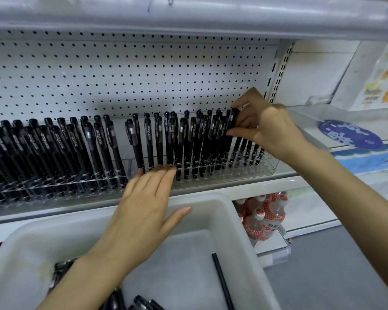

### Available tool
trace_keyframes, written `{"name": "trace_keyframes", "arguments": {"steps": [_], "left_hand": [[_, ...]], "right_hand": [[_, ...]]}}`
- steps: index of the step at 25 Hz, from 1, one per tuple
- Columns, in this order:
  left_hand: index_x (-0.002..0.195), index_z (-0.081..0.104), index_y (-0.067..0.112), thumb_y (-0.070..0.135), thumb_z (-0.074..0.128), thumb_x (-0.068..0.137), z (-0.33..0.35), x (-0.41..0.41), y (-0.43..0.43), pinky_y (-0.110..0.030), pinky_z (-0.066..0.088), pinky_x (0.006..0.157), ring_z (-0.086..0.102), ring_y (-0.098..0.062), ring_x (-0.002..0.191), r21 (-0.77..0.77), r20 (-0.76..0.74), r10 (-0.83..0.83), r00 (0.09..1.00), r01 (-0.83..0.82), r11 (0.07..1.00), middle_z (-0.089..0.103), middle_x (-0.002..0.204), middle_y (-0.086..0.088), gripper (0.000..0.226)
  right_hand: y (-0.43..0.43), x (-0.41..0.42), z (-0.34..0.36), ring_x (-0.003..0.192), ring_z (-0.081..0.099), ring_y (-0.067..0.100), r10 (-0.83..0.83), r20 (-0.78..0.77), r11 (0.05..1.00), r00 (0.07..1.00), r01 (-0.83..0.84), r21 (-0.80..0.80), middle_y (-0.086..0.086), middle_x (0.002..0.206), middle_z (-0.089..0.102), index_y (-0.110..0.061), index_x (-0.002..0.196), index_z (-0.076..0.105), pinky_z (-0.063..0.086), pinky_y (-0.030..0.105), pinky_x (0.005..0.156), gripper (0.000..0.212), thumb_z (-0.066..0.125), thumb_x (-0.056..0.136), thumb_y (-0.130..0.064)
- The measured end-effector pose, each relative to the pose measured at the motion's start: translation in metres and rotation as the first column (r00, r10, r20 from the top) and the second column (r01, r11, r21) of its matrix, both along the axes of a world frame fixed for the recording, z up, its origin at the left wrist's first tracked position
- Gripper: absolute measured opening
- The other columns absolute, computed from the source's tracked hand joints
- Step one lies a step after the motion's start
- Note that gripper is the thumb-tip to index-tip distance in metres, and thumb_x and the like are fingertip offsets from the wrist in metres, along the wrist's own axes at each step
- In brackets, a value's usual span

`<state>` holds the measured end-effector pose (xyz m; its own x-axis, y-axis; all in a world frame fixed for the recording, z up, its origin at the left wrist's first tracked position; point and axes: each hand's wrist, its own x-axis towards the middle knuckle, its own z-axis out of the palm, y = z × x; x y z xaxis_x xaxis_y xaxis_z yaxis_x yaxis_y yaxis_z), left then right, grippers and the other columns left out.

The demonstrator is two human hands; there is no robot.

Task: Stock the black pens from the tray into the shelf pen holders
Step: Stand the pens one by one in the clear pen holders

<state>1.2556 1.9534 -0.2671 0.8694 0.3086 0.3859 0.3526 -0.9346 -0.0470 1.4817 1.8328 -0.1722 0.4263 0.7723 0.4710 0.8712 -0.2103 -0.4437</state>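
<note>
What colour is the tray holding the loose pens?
The tray is white plastic, seen best in the head view.

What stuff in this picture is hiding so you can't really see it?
All in the head view:
- Loose pens in the tray: the left hand and its arm, plus the bottom edge, hide some, so there is no counting them.
- Pen pinched by the right hand: its lower end is lost among the neighbouring pens.
- Left pen holder: cut off by the left edge.
- Blue sign: writing too blurred.
- Bottles: partly behind the tray.
</note>
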Motion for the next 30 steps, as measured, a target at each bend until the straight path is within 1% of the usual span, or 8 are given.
{"name": "trace_keyframes", "arguments": {"steps": [6, 12, 16, 19, 22, 26, 28, 30], "left_hand": [[0.134, 0.043, 0.007, 0.06, 0.03, 0.091, 0.0, 0.001, 0.0, -0.034, 0.024, 0.104, 0.044, -0.018, 0.117, -0.005, -0.021, -0.002, 1.0, 0.001, 1.0, 0.054, 0.126, -0.004, 0.069], [0.135, 0.043, 0.007, 0.061, 0.027, 0.091, 0.001, 0.0, 0.001, -0.036, 0.03, 0.105, 0.046, -0.019, 0.117, -0.004, -0.035, -0.007, 0.999, 0.006, 1.0, 0.055, 0.126, -0.005, 0.07], [0.14, 0.036, 0.013, 0.065, 0.023, 0.09, 0.011, -0.002, 0.002, -0.025, 0.015, 0.106, 0.031, -0.012, 0.126, -0.126, -0.011, -0.04, 0.999, 0.039, 0.991, 0.046, 0.137, -0.001, 0.073], [0.145, 0.028, 0.022, 0.068, 0.017, 0.088, 0.019, -0.01, -0.001, -0.02, 0.007, 0.108, 0.022, -0.007, 0.133, -0.216, 0.065, -0.071, 0.995, 0.083, 0.973, 0.032, 0.147, 0.007, 0.074], [0.142, 0.034, 0.022, 0.065, 0.025, 0.091, 0.026, -0.024, -0.005, -0.025, 0.023, 0.106, 0.034, -0.01, 0.128, -0.285, 0.076, -0.113, 0.991, 0.13, 0.95, 0.04, 0.14, 0.008, 0.067], [0.134, 0.046, 0.022, 0.067, 0.022, 0.086, 0.01, -0.05, 0.009, -0.036, 0.036, 0.1, 0.045, -0.017, 0.118, -0.359, 0.021, -0.053, 0.998, 0.057, 0.932, 0.052, 0.128, 0.002, 0.07], [0.133, 0.047, 0.022, 0.067, 0.021, 0.084, -0.001, -0.061, 0.014, -0.033, 0.029, 0.099, 0.046, -0.018, 0.117, -0.366, 0.015, -0.023, 1.0, 0.027, 0.93, 0.054, 0.125, 0.002, 0.071], [0.133, 0.047, 0.025, 0.068, 0.02, 0.084, -0.005, -0.065, 0.016, -0.025, 0.021, 0.092, 0.044, -0.016, 0.114, -0.36, 0.034, 0.009, 0.999, 0.004, 0.933, 0.054, 0.122, 0.004, 0.071]], "right_hand": [[-0.001, -0.001, -0.006, 0.072, 0.061, 0.011, -0.008, 0.039, 0.999, 0.999, 0.009, -0.044, -0.008, 0.078, 0.057, -0.009, 0.112, 0.05, 0.051, 0.022, 0.074, 0.045, 0.076, 0.076, -0.016], [-0.003, 0.001, -0.008, 0.071, 0.063, 0.009, -0.025, 0.043, 0.999, 0.999, 0.027, -0.038, -0.004, 0.08, 0.062, -0.012, 0.114, 0.049, 0.053, 0.022, 0.074, 0.048, 0.077, 0.075, -0.018], [-0.011, -0.005, -0.001, 0.074, 0.064, 0.003, -0.031, 0.02, 0.998, 0.999, 0.032, -0.048, -0.009, 0.078, 0.064, -0.018, 0.117, 0.048, 0.055, 0.024, 0.075, 0.049, 0.076, 0.077, -0.018], [-0.023, -0.026, 0.003, 0.07, 0.068, 0.008, 0.013, -0.108, 0.996, 0.994, -0.004, 0.088, -0.004, 0.077, 0.065, -0.018, 0.108, 0.05, 0.058, 0.028, 0.073, 0.039, 0.075, 0.077, -0.015], [-0.034, -0.077, -0.004, 0.061, 0.068, 0.012, 0.134, -0.294, 0.974, 0.946, -0.071, 0.214, 0.003, 0.071, 0.067, -0.009, 0.095, 0.056, 0.057, 0.025, 0.061, 0.025, 0.074, 0.078, -0.01], [-0.04, -0.164, -0.059, 0.061, 0.066, 0.015, 0.158, -0.837, 0.981, 0.523, -0.181, 0.073, 0.005, 0.065, 0.067, -0.01, 0.084, 0.063, 0.053, 0.023, 0.056, 0.015, 0.075, 0.074, -0.007], [-0.041, -0.187, -0.096, 0.062, 0.061, 0.009, 0.025, -0.847, 0.973, 0.531, -0.208, -0.102, 0.004, 0.068, 0.064, -0.013, 0.08, 0.065, 0.052, 0.021, 0.059, 0.014, 0.077, 0.073, -0.012], [-0.04, -0.19, -0.123, 0.06, 0.057, 0.004, -0.072, -0.761, 0.952, 0.644, -0.183, -0.245, -0.001, 0.068, 0.062, -0.02, 0.073, 0.062, 0.048, 0.018, 0.063, 0.02, 0.081, 0.069, -0.017]]}}
